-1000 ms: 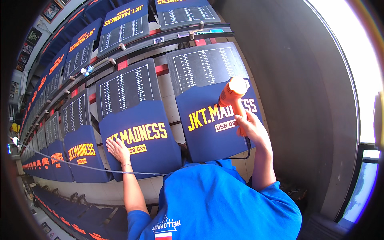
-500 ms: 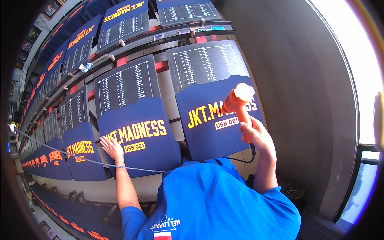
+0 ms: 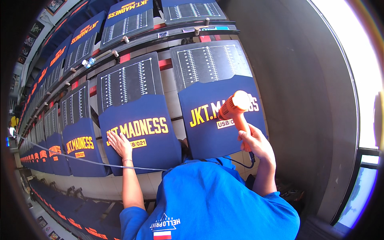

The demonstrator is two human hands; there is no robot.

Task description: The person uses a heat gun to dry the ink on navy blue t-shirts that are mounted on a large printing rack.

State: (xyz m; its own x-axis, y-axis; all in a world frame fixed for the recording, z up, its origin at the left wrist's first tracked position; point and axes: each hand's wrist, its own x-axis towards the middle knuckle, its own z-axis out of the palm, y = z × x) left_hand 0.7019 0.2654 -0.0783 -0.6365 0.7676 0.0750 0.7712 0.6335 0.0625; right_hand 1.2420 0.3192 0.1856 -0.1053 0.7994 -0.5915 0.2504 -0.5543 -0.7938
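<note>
My right hand (image 3: 259, 145) is wrapped round the handle of an orange heat gun (image 3: 238, 107). The heat gun is held above the navy shirt (image 3: 200, 142) on the rightmost board, hiding part of its yellow print; the nozzle points left. My left hand (image 3: 121, 145) is open, its palm down and fingers flat on the neighbouring navy shirt (image 3: 160, 152), covering the left part of the yellow lettering and part of the small yellow box below it. Both shirts are stretched over black boards, whose upper ends (image 3: 128, 80) show white ruled marks.
A grey cable (image 3: 96, 163) runs from the far left to my waist. Metal rails with short pegs (image 3: 126, 39) cross behind the boards. More boards with navy shirts (image 3: 79, 150) continue leftward and in the row opposite. A grey wall (image 3: 296, 100) stands at the right.
My left hand has slid a little to the right over the shirt's print. The heat gun has shifted slightly down and left, still in my right hand. The whole view has moved slightly.
</note>
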